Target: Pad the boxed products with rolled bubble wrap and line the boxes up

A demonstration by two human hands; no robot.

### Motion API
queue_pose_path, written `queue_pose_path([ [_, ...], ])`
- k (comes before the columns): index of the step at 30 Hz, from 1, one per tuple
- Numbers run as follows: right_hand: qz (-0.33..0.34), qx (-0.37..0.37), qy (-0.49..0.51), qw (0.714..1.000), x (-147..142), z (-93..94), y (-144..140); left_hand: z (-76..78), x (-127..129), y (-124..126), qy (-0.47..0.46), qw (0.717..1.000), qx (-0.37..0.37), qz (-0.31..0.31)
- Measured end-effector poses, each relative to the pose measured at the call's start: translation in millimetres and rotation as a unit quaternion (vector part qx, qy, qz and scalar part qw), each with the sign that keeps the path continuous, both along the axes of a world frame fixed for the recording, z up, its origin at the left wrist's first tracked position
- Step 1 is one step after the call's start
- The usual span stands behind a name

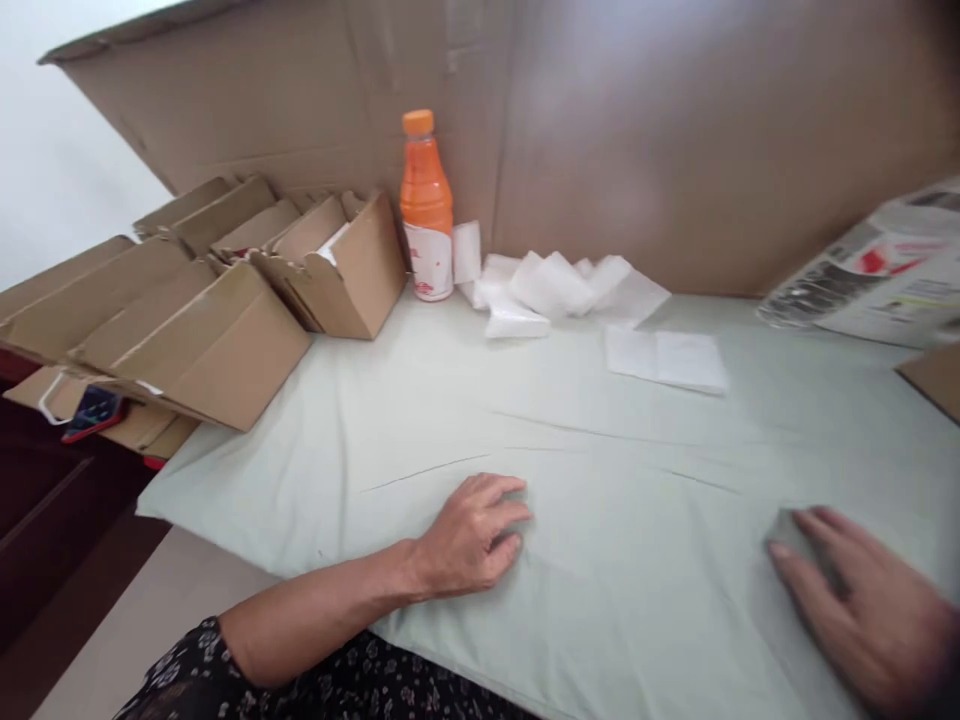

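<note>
My left hand (474,535) rests on the pale green cloth (420,420) near the middle. Its fingers are loosely bent and apart, with nothing in them. Farther right is my right hand (862,600), blurred by motion, low over the cloth. A small greyish, see-through-looking patch (806,540) spans its thumb and fingertips; I cannot make out what it is. Beyond the hands lie a flat white folded packet (667,360) and a loose pile of thin white packets (555,290).
An orange bottle (427,215) stands at the back against a cardboard wall (637,140). Open cardboard boxes (217,350) crowd the left, with a phone (94,412) by them. A printed plastic package (885,270) and a cardboard piece (937,380) lie at the right.
</note>
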State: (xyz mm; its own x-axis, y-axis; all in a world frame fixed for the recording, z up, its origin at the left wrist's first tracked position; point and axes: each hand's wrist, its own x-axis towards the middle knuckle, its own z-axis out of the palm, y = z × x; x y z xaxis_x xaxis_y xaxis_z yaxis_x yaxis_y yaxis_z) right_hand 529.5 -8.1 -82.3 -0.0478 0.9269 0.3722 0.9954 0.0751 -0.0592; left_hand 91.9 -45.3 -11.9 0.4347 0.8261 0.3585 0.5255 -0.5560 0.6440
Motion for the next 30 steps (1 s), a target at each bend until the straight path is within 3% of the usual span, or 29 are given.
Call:
queue_pose_path([
  [3,0.170,0.023,-0.005,0.985,-108.4,19.4,-4.1,8.4,-11.0,-3.0,-0.004,1.000,0.020,-0.004],
  [5,0.264,0.040,0.012,0.964,-174.9,33.8,-9.0,21.7,-30.3,3.9,-0.010,0.998,0.055,0.025],
  [7,0.347,0.037,0.016,0.937,-225.3,44.5,-12.4,41.3,-59.9,22.2,-0.006,0.990,0.108,0.093],
  [9,0.395,0.019,0.024,0.918,-255.9,50.5,-12.1,64.9,-95.9,52.5,0.008,0.967,0.170,0.191],
  [12,0.404,-0.012,0.047,0.914,-270.9,52.4,-7.0,98.2,-148.2,113.5,0.014,0.919,0.242,0.311],
  [14,0.392,-0.028,0.061,0.918,-269.8,51.6,-4.7,112.9,-174.2,155.1,0.011,0.895,0.247,0.371],
  [17,0.378,-0.031,0.074,0.922,-266.7,51.6,-6.3,122.3,-194.7,202.8,0.001,0.885,0.208,0.417],
  [20,0.372,-0.028,0.078,0.925,-267.9,53.9,-9.8,126.5,-199.2,224.0,0.006,0.880,0.160,0.448],
  [25,0.370,-0.031,0.090,0.924,-269.2,56.1,-10.1,137.8,-198.5,208.6,0.050,0.879,0.125,0.458],
  [27,0.369,-0.025,0.097,0.924,-268.3,55.0,-9.5,137.7,-197.7,184.5,0.062,0.881,0.130,0.451],
  [30,0.370,-0.025,0.108,0.922,-266.3,52.5,-9.6,127.5,-196.7,126.0,0.036,0.893,0.189,0.406],
])
